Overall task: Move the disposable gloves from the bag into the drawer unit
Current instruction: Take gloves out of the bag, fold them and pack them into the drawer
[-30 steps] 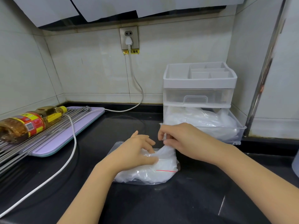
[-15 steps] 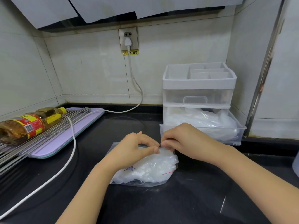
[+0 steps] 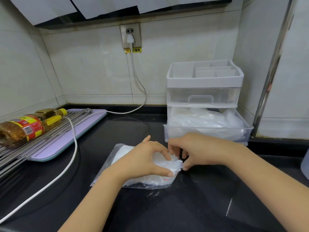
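Hands at the bag [image 3: 117, 156] mouth
My left hand [image 3: 142, 162] and right hand [image 3: 199, 149], close together, pinch the bag of gloves [image 3: 150, 179] on the counter [image 3: 200, 206], before the drawer unit [image 3: 204, 84] and its open drawer.

Black counter [image 3: 184, 208]; bag [image 3: 122, 153], drawer unit [image 3: 204, 82], board [image 3: 66, 141]

The single head-worn view looks forward and down from close above the counter [image 3: 184, 206] toward the tiled wall [image 3: 100, 72].
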